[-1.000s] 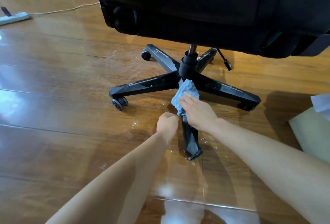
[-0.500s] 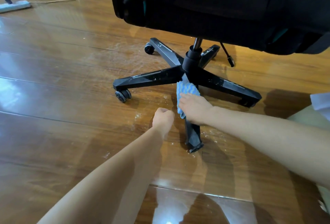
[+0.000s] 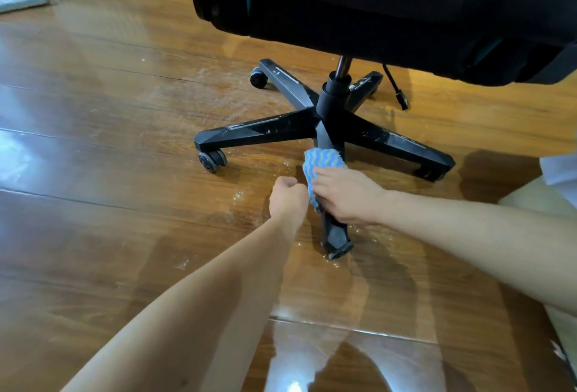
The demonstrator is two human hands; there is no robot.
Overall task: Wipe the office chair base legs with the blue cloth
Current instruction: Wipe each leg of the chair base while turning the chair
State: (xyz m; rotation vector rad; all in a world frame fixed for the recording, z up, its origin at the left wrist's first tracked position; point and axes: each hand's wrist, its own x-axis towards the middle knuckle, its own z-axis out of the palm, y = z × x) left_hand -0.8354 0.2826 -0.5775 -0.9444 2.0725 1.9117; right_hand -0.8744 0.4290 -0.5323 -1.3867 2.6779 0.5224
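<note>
Glossy wooden floor (image 3: 93, 173). Black chair seat (image 3: 374, 1) overhead. One base (image 3: 334, 104), five legs (image 3: 259, 132) radiating. Right hand (image 3: 346, 196) gripping blue cloth (image 3: 323, 160), pressed over nearest leg (image 3: 335, 232). Left hand (image 3: 288, 195) fisted, nothing seen held, just beside that leg. Two casters (image 3: 212, 160) plainly seen.

Blue-and-white wavy-striped cloth (image 3: 323, 163), black chair base (image 3: 271, 130), glossy brown wooden floor (image 3: 109, 173).

Free floor (image 3: 109, 173) is offered at the left and in the wedges between the left leg (image 3: 259, 132), near leg (image 3: 335, 232) and right leg (image 3: 399, 145). The hub (image 3: 332, 104) is overhung by the seat (image 3: 374, 1). The near leg's middle is occupied by the right hand (image 3: 346, 196) and blue cloth (image 3: 321, 160).
</note>
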